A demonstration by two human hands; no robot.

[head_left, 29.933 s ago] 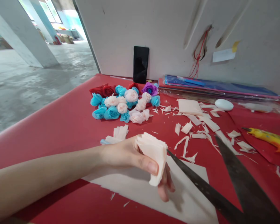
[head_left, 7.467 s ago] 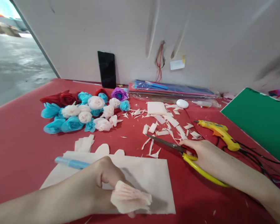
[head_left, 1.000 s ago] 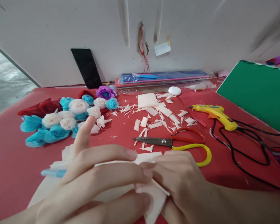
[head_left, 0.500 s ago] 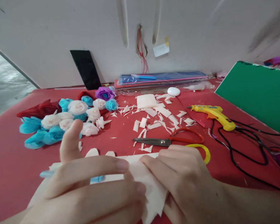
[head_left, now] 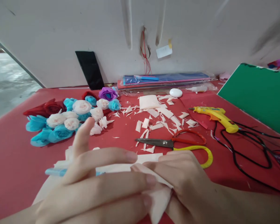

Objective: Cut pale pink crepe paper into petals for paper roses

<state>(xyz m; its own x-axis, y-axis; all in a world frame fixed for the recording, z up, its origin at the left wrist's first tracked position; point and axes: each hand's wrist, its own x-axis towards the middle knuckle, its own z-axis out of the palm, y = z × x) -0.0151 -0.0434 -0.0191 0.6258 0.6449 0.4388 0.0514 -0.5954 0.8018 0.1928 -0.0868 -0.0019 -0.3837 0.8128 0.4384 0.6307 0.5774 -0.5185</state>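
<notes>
Both hands meet low in the middle of the view on a small piece of pale pink crepe paper (head_left: 159, 197). My left hand (head_left: 100, 186) grips it with thumb and lower fingers, the index finger sticking up. My right hand (head_left: 186, 179) pinches its upper edge with curled fingers. A larger pale pink sheet (head_left: 116, 166) lies on the red table under the hands, with a light blue pen (head_left: 54, 172) on its left end. Scissors (head_left: 174, 143) with red and yellow handles lie shut just beyond my right hand.
A pile of blue, pink, red and purple paper flowers (head_left: 69, 116) sits at the left. Paper scraps (head_left: 158, 115) lie mid-table. A yellow glue gun (head_left: 218, 114) with black cord is at right, a green sheet (head_left: 261, 93) beyond it. A black phone (head_left: 89, 70) leans on the wall.
My left fingers have slid right along the paper toward my right hand and the index finger has lifted higher. The scissors have not moved.
</notes>
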